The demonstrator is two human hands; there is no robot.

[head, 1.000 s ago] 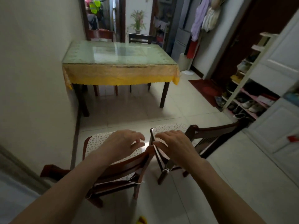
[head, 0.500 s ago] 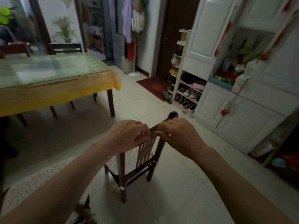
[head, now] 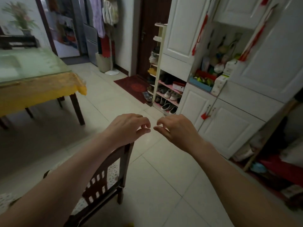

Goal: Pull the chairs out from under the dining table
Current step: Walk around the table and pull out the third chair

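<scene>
A dark wooden chair [head: 106, 181] with a dotted white seat cushion stands on the tiled floor below my left forearm, away from the dining table [head: 34, 77]. The table has a glass top over a yellow cloth and sits at the left. My left hand [head: 129, 126] hovers above the chair's back, fingers loosely curled and holding nothing. My right hand [head: 175, 128] floats beside it over bare floor, also curled and holding nothing. Another dark chair [head: 18, 41] stands at the table's far side. At the bottom left a second dotted cushion [head: 5, 200] shows.
White cabinets [head: 229, 128] line the right wall, with an open shoe rack [head: 165, 94] and a red doormat [head: 134, 87] before a dark door. Clothes hang on a stand [head: 106, 38] at the back. Red and dark clutter [head: 278, 167] lies at the lower right.
Both hands have let go of the chair's back and lifted off it. The view has swung to the right, so the table has slid to the left edge.
</scene>
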